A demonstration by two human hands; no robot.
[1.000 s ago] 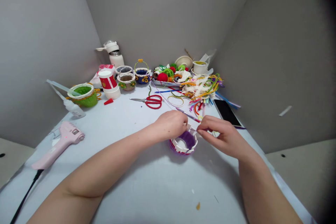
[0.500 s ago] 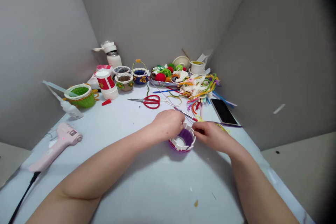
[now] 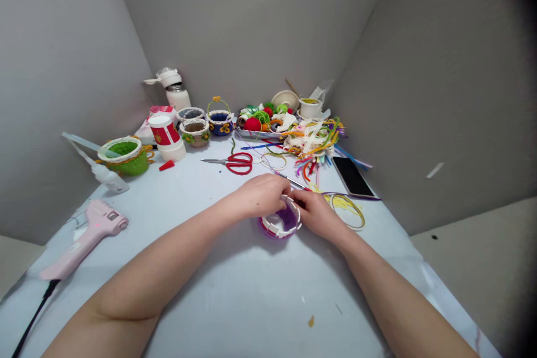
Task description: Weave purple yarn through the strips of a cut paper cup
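Observation:
A small cup (image 3: 296, 226) with a white notched rim and purple yarn round its wall sits on the table in front of me. My left hand (image 3: 268, 193) is closed on its far left rim, with fingertips reaching inside. At the cup's right side is my right hand (image 3: 315, 211), its fingers curled and pressed together against the rim area; what they pinch is hidden. A thin purple yarn (image 3: 260, 152) runs from the back of the table towards my hands. Just beyond them lies a pen (image 3: 291, 179).
Red-handled scissors (image 3: 239, 163) lie beyond my left hand. A pink glue gun (image 3: 86, 238) is at left, near a green basket (image 3: 130, 163). Yarn balls and a pile of trimmings (image 3: 312, 137) fill the back. A phone (image 3: 352, 176) and a yellow loop (image 3: 356, 218) are at right.
My right hand has moved left and closer to the cup. The cup has tilted or turned slightly in my left hand, and the yellow loop now shows beside my right wrist.

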